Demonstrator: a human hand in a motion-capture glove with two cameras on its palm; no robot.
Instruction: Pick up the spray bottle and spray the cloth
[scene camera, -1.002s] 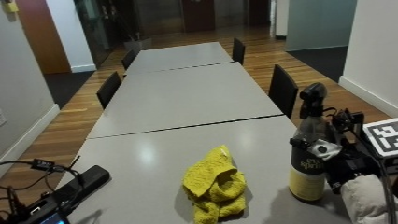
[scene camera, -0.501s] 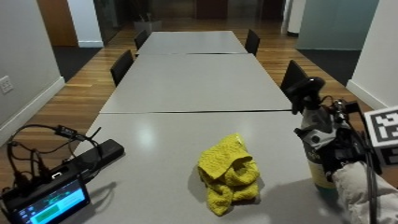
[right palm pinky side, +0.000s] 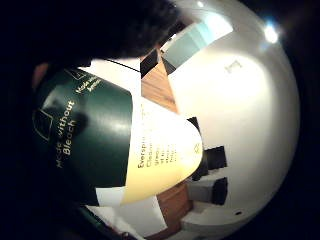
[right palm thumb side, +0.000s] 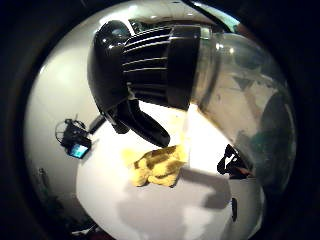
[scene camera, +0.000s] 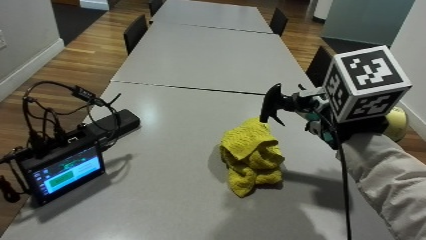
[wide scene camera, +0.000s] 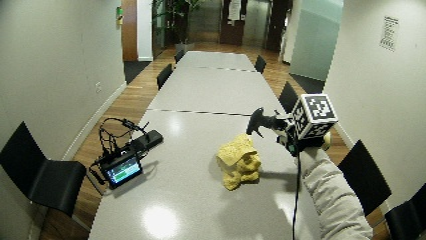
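Observation:
A crumpled yellow cloth (scene camera: 251, 160) lies on the grey table (scene camera: 166, 200), also seen in the thumb side view (right palm thumb side: 155, 165) and the wide view (wide scene camera: 238, 160). My gloved right hand (scene camera: 318, 116) grips the spray bottle, which is off the table and tipped on its side. Its black spray head (scene camera: 273, 102) points toward the cloth from just above and beside it. The bottle's yellowish base (scene camera: 397, 123) sticks out behind the hand. The black nozzle and trigger (right palm thumb side: 145, 65) hang over the cloth. The green and cream label (right palm pinky side: 115, 145) fills the little finger side view.
A small device with a lit screen (scene camera: 63, 172) and tangled cables (scene camera: 60, 100) sits on the table's left side, next to a black box (scene camera: 113, 125). Black chairs (scene camera: 136, 30) line the long tables. The table's right edge lies under my sleeve (scene camera: 393, 180).
The bottle stood upright on the table with my hand around it; now it is lifted and tipped sideways, nozzle toward the cloth. The outside camera has shifted too.

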